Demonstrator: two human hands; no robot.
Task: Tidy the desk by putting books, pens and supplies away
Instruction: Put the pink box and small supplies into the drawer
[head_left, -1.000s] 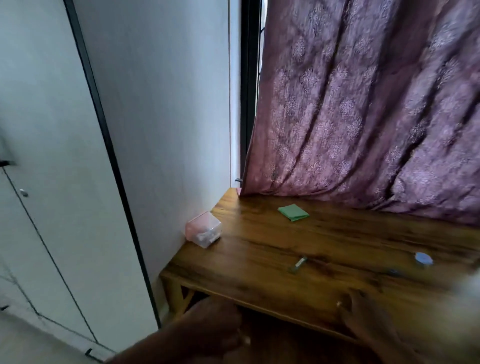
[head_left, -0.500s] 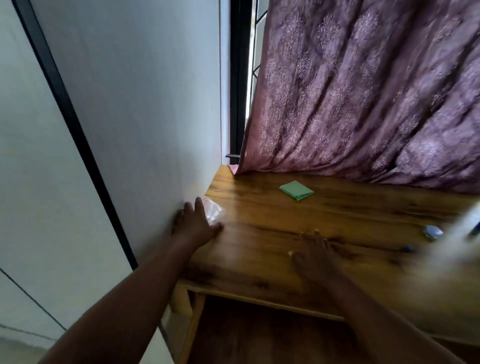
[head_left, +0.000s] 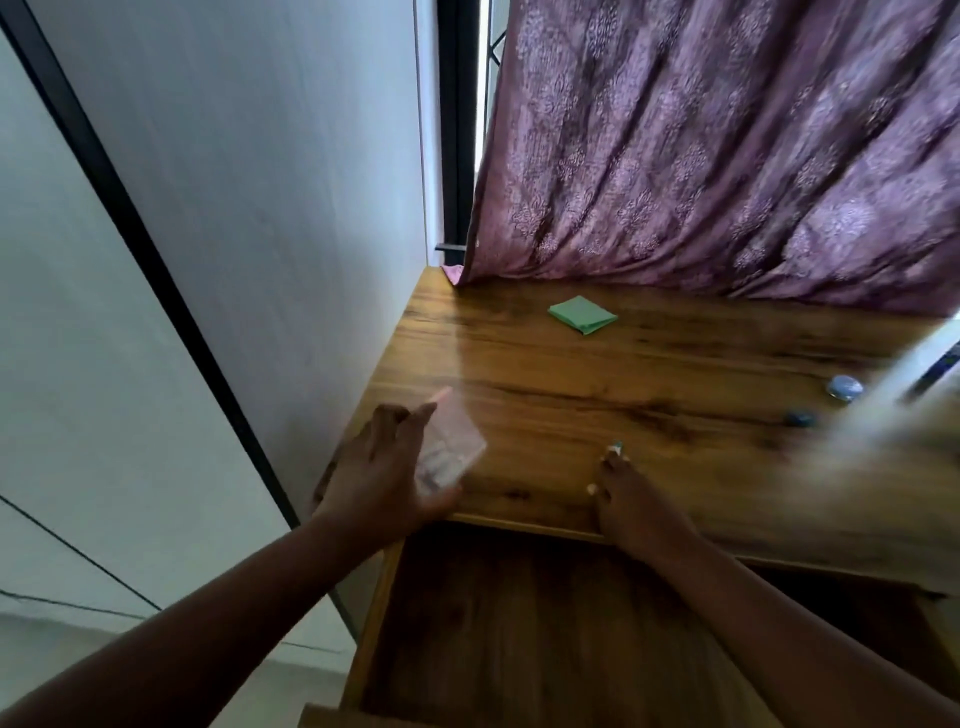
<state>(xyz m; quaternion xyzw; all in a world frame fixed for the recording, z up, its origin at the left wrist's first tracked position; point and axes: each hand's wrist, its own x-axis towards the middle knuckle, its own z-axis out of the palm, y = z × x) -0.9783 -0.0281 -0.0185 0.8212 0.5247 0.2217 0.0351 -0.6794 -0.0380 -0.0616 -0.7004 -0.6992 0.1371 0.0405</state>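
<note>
My left hand (head_left: 382, 470) grips a small clear plastic box with a pink lid (head_left: 449, 447), blurred, lifted near the desk's front left corner. My right hand (head_left: 623, 499) rests at the front edge of the wooden desk (head_left: 623, 374), fingers pinched on a small silvery, teal-tipped item (head_left: 615, 450). Below both hands a wooden drawer (head_left: 519, 634) stands pulled out. A green pad of notes (head_left: 582, 314) lies near the curtain. A round pale blue cap (head_left: 844, 387) and a smaller dark blue piece (head_left: 800, 417) lie at the right.
A white wall (head_left: 260, 208) runs along the desk's left side. A purple patterned curtain (head_left: 727, 145) hangs over the back edge. A blurred pale object (head_left: 893, 395) crosses the right edge of the view.
My left hand picked the clear box up from beside the wall and brought it toward the front edge. My right hand closed on the small item. The open drawer has come into view.
</note>
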